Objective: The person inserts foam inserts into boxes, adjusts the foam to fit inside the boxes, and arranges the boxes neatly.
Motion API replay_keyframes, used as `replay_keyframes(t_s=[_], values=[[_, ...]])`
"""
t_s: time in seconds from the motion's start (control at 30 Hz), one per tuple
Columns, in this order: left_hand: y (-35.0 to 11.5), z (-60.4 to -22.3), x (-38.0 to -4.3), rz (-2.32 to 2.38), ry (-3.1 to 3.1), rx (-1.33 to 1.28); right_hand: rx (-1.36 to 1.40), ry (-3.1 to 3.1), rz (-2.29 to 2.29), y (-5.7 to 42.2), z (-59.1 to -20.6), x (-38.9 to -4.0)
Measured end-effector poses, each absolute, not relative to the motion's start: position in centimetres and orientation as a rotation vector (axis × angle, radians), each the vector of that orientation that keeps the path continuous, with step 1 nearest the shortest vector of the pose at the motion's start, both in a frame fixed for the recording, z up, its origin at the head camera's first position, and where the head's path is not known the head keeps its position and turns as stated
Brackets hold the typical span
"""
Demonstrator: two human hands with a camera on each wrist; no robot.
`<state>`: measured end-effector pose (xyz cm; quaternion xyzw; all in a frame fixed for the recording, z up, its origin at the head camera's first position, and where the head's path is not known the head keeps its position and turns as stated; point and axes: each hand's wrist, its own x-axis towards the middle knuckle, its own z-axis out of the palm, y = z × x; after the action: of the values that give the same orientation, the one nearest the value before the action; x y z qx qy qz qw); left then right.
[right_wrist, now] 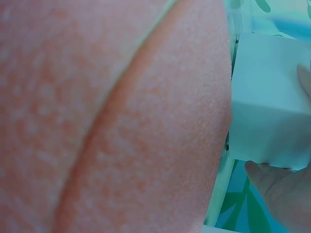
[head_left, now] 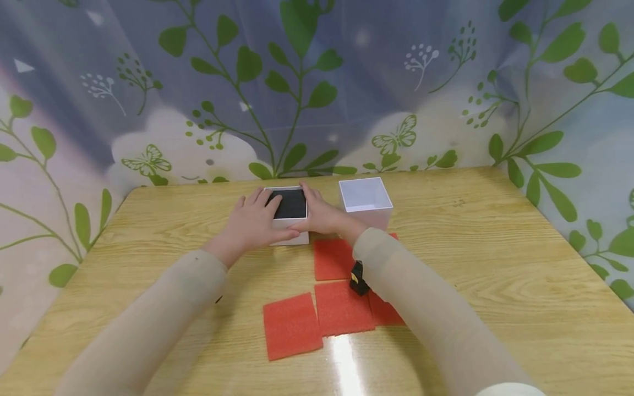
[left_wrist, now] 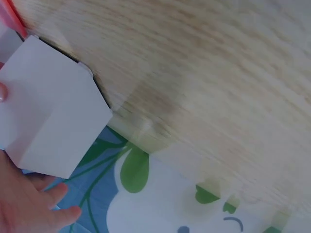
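Both hands are at a white box [head_left: 282, 223] with a black inside [head_left: 292, 203], near the back of the table. The right hand [head_left: 321, 213] grips its right side, thumb across the front and fingers toward the back corner. On the left, the left hand [head_left: 253, 221] rests with spread, fairly straight fingers; one fingertip touches the black surface and the thumb reaches along the front. More white shows below the thumbs; I cannot tell whether it is a separate piece. The box's plain white outside [left_wrist: 53, 107] fills the left part of the left wrist view.
Right of the hands stands an open white box [head_left: 366, 203]. Several red square sheets lie in front, including a front-left one [head_left: 292, 325] and a middle one [head_left: 344, 308]. A small black device [head_left: 358, 279] sits by the right sleeve. A leaf-patterned curtain [head_left: 317, 110] borders the wooden table [head_left: 475, 242].
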<state>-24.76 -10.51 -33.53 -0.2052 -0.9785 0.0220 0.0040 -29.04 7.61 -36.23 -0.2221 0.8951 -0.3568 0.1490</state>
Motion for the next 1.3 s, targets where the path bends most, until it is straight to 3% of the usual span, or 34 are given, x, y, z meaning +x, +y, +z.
replay_keyframes(t_s=[1.3], values=[[-7.9, -34.1, -26.2, -0.098, -2.949, -1.018, -0.718, 2.583, -1.012, 7.8, -36.5, -29.3]])
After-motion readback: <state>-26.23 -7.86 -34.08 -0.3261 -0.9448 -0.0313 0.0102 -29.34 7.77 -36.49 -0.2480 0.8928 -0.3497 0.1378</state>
